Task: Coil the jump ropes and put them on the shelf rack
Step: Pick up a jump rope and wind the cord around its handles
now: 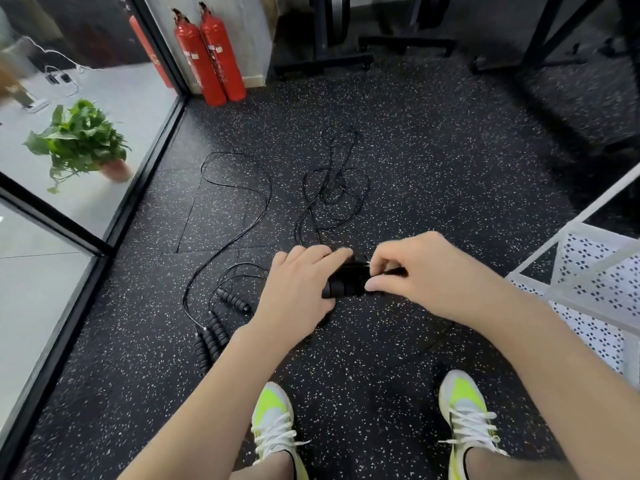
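Black jump ropes lie on the speckled rubber floor. My left hand (298, 289) grips black ribbed jump-rope handles (343, 284) held together in front of me. My right hand (415, 271) pinches the thin cord at the handles' right end. That rope's cord (332, 188) runs away from the handles in tangled loops on the floor. A second rope's cord (239, 188) snakes to the left, and several more ribbed handles (211, 336) lie beside my left forearm. The white perforated shelf rack (595, 271) stands at the right.
A glass wall with a black frame (104, 244) runs along the left, a potted plant (83, 143) behind it. Two red fire extinguishers (207, 53) stand at the back corner. Black gym equipment bases (325, 60) sit farther back. My shoes (464, 410) are at the bottom.
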`<act>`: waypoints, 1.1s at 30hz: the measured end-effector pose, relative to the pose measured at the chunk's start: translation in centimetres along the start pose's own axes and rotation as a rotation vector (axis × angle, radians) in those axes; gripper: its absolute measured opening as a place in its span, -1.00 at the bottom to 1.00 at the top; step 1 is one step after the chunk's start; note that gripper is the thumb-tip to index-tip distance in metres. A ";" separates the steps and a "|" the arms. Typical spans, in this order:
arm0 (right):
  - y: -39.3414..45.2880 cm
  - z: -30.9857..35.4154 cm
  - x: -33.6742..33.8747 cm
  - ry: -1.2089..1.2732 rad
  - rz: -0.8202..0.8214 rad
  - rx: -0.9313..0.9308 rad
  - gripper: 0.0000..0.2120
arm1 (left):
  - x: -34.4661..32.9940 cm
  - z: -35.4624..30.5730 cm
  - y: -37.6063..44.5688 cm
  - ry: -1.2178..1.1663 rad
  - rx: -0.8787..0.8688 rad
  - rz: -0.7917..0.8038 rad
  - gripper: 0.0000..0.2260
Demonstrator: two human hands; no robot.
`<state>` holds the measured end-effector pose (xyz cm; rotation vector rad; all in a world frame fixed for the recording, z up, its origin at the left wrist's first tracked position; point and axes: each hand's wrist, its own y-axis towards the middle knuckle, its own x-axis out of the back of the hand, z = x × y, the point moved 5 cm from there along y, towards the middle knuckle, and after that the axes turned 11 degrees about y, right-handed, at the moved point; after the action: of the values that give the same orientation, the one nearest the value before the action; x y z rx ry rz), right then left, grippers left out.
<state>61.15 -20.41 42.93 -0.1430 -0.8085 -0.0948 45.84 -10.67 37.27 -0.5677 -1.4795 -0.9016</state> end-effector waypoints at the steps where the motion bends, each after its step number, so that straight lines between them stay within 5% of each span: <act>1: 0.1 -0.3 0.5 0.052 -0.010 -0.012 -0.83 | 0.0 -0.3 -0.2 -0.013 -0.057 0.001 -0.32; 6: 0.7 -1.7 1.7 0.323 -0.019 -0.048 -0.87 | 0.3 -1.0 -0.7 -0.099 -0.166 -0.050 -0.29; 26: 1.1 -4.0 1.9 0.608 -0.014 -0.001 -0.83 | 1.7 -1.0 -1.0 -0.262 -0.193 -0.045 -0.33; 33: 1.2 -6.3 -1.1 1.101 0.029 -0.177 -0.84 | 2.6 -1.3 -1.5 -0.457 -0.148 -0.103 -0.35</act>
<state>65.07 -20.26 37.74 -0.2363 0.3025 -0.1929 45.07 -13.03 39.39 -0.8548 -1.8743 -1.0110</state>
